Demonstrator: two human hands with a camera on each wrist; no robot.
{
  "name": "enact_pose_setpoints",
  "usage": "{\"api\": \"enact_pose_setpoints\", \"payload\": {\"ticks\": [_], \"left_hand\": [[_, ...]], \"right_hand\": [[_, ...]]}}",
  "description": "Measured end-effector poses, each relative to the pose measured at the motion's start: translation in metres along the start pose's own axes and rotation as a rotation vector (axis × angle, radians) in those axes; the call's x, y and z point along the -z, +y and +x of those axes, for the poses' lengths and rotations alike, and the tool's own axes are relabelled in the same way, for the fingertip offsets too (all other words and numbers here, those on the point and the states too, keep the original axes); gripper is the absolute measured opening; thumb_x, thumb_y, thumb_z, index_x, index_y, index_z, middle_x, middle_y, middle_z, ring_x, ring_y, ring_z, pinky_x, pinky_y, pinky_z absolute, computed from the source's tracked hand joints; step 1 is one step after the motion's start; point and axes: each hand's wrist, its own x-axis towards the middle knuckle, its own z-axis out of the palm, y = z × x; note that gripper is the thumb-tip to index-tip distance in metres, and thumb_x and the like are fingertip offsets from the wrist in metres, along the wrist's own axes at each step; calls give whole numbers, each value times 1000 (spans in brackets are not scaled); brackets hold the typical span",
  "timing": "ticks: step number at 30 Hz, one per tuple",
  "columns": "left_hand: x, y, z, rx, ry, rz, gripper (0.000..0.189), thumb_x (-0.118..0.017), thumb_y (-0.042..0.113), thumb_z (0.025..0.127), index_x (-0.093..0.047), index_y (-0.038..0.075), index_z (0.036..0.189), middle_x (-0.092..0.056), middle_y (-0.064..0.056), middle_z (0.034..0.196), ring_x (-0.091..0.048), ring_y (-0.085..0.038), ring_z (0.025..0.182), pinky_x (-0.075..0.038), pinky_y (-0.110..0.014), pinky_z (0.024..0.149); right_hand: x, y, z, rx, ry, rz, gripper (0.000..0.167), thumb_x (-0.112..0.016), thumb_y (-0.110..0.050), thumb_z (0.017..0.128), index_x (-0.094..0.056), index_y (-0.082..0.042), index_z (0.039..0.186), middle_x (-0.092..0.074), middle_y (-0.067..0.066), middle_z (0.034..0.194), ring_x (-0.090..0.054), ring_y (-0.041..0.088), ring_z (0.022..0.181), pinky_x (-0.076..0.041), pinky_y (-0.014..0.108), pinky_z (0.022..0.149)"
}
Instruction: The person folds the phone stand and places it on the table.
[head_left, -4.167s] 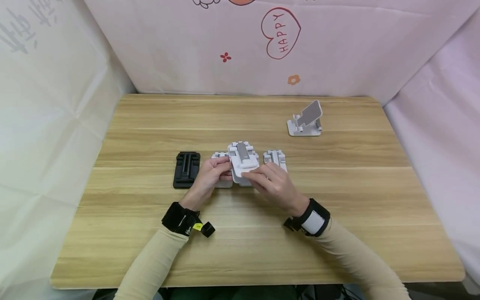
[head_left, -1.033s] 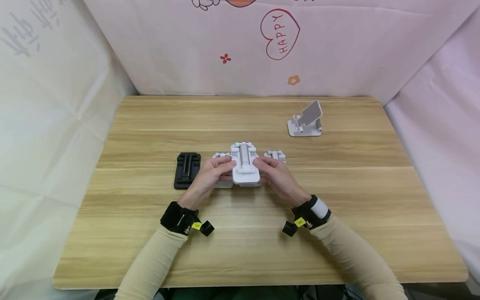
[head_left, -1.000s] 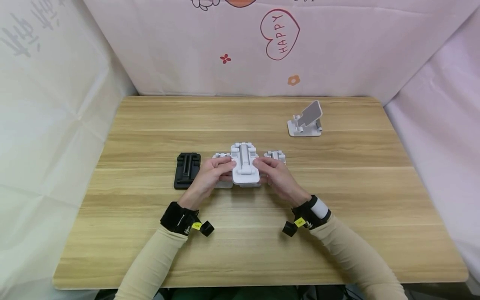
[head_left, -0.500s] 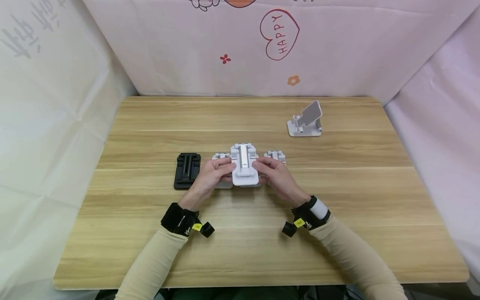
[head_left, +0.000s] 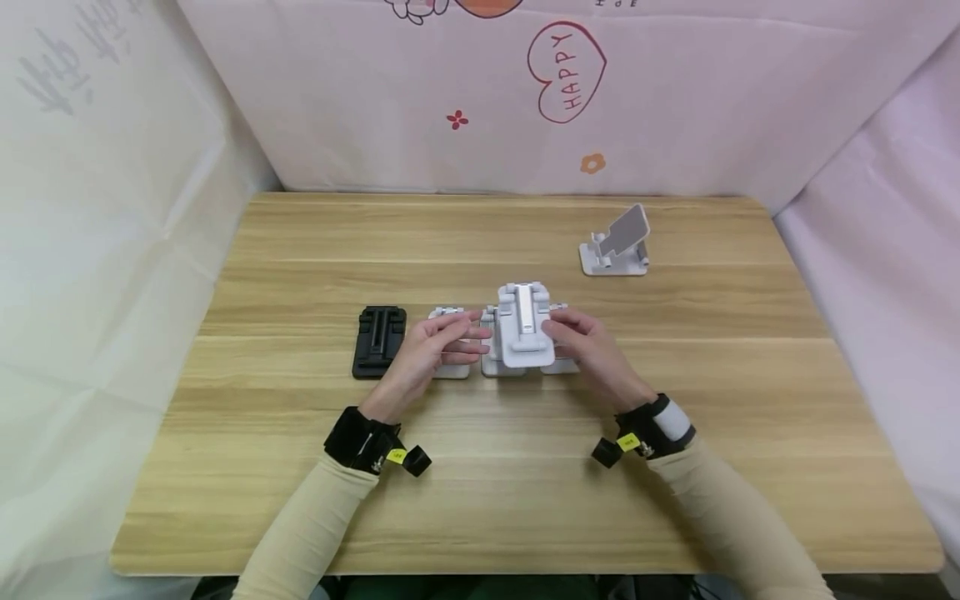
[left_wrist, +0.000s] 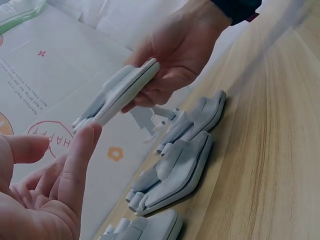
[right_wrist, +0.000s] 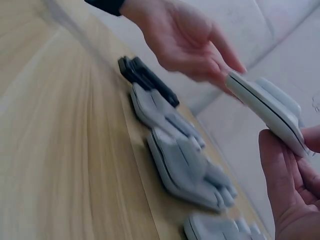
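Observation:
My right hand (head_left: pixel 596 354) holds a white folded phone stand (head_left: pixel 527 348) by its right edge, raised above the table. The thumb lies on top and the fingers are beneath it. To its left my left hand (head_left: pixel 420 358) has its fingers spread and relaxed, with a small gap to the stand in the head view. Below the hands lie three more white folded phone stands, the left one (head_left: pixel 452 372), the middle one (head_left: pixel 495 367) and the right one (head_left: pixel 561 367), each partly covered. Both wrist views show the held stand's slim side, tilted.
A black folded phone stand (head_left: pixel 379 342) lies at the left end of the row. Farther back on the right, an unfolded white phone stand (head_left: pixel 615 250) stands on the wooden table (head_left: pixel 480 500). Printed cloth (head_left: pixel 375 100) hangs behind the table's back edge.
Both hands held the white folded phone stand; now the left hand has let go. The right hand has carried it to the right, uncovering more of the middle stand.

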Motion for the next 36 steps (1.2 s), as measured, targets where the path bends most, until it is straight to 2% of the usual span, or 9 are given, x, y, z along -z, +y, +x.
{"api": "enact_pose_setpoints", "payload": {"ticks": [4,11,15,17,21,24,27,31,36], "left_hand": [[4,-1,-1,-18,0,7,47,-54,20,108,-51,-10,145,-74,-18,121,-76,-16,93,-64,-32,83],[7,-1,-1,-19,7,12,48,-55,22,108,-51,-9,144,-77,-12,114,-76,-15,92,-64,-32,81],[9,0,-2,-23,-6,-6,48,-54,23,107,-52,-7,145,-77,-11,114,-76,-17,93,-64,-33,82],[9,0,-3,-28,-15,-11,49,-53,24,107,-51,-7,145,-76,-11,115,-76,-18,94,-64,-33,82],[11,0,-2,-39,-26,-11,50,-51,24,107,-50,-8,145,-77,-9,113,-76,-17,94,-64,-32,81],[11,0,-2,-42,-24,-7,49,-51,24,108,-51,-9,144,-77,-9,112,-76,-17,93,-64,-32,81],[11,2,-3,-42,-20,-5,49,-51,24,108,-51,-9,144,-76,-12,115,-76,-17,93,-64,-32,81],[11,3,-5,-41,-14,-6,49,-51,23,108,-50,-9,145,-75,-15,117,-76,-17,93,-64,-31,81],[11,4,-4,-36,-3,-7,46,-51,22,108,-53,-6,144,-76,-14,115,-76,-17,92,-64,-31,81]], "right_hand": [[26,5,-4,25,25,89,15,-57,-20,108,-69,-18,117,-69,-5,112,-65,8,101,-58,24,88],[69,9,-11,77,64,183,20,-56,-12,108,-73,-21,113,-71,-5,111,-68,6,98,-58,20,85],[92,13,-15,51,104,218,19,-58,-10,106,-74,-19,111,-72,-4,108,-69,6,94,-59,18,82],[102,15,-18,18,129,195,17,-60,-11,105,-74,-20,110,-72,-5,107,-69,5,95,-58,17,82],[118,20,-24,-87,166,88,15,-65,-21,103,-70,-18,117,-68,-8,114,-66,3,101,-56,15,87],[125,22,-27,-150,166,-66,40,-65,-31,103,-61,-8,136,-64,-10,119,-62,3,104,-54,16,88],[128,22,-28,-174,155,-222,63,-62,-39,104,-46,1,149,-62,-13,120,-61,3,105,-54,17,88],[126,22,-26,-176,142,-324,68,-59,-42,105,-44,5,151,-61,-10,121,-61,2,105,-55,17,88],[124,21,-22,-177,142,-442,67,-59,-46,104,-49,3,149,-60,3,128,-60,3,102,-55,16,86]]}}
